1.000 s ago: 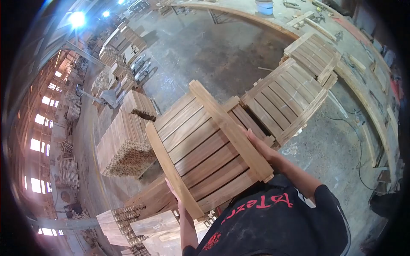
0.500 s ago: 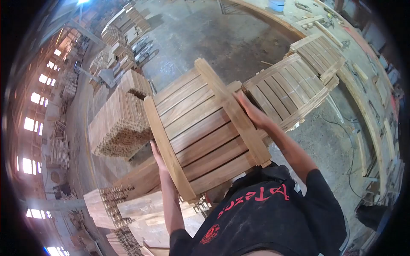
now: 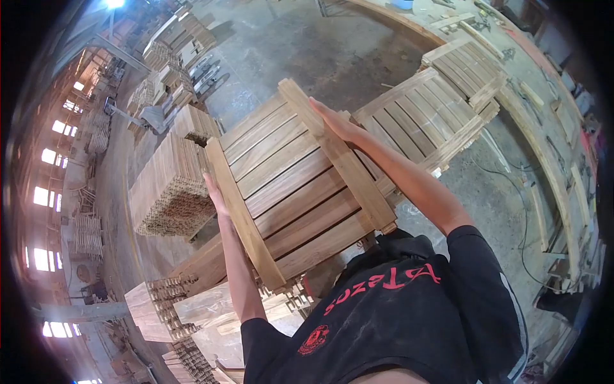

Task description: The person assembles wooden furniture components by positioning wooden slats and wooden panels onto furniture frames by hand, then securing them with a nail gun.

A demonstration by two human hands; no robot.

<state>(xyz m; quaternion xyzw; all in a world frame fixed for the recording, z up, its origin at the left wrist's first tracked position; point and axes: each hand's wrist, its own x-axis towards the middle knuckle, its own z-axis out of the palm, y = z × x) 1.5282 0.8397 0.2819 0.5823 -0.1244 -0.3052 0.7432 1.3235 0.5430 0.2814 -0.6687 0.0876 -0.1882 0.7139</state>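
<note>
A slatted wooden panel (image 3: pixel 300 185) lies in front of my body, its pale and darker slats running between two side rails. My left hand (image 3: pixel 215 194) is pressed along the outer edge of the left rail, with part of the fingers hidden by the wood. Against the outer edge of the right rail, near its far end, is my right hand (image 3: pixel 336 123), fingers extended along the rail. Between them, the two hands hold the panel from both sides. What lies under the panel is mostly hidden.
More slatted panels (image 3: pixel 416 115) are stacked to the right. On the left stands a large stack of wooden strips (image 3: pixel 169 182). Several boards (image 3: pixel 211 307) and notched pieces lie at the lower left. A cable (image 3: pixel 526 217) runs over the floor at right, beside long timbers (image 3: pixel 550 153).
Both hands have moved forward along the panel's side rails, toward its far end. The panel sits slightly farther left in view, as do the surroundings.
</note>
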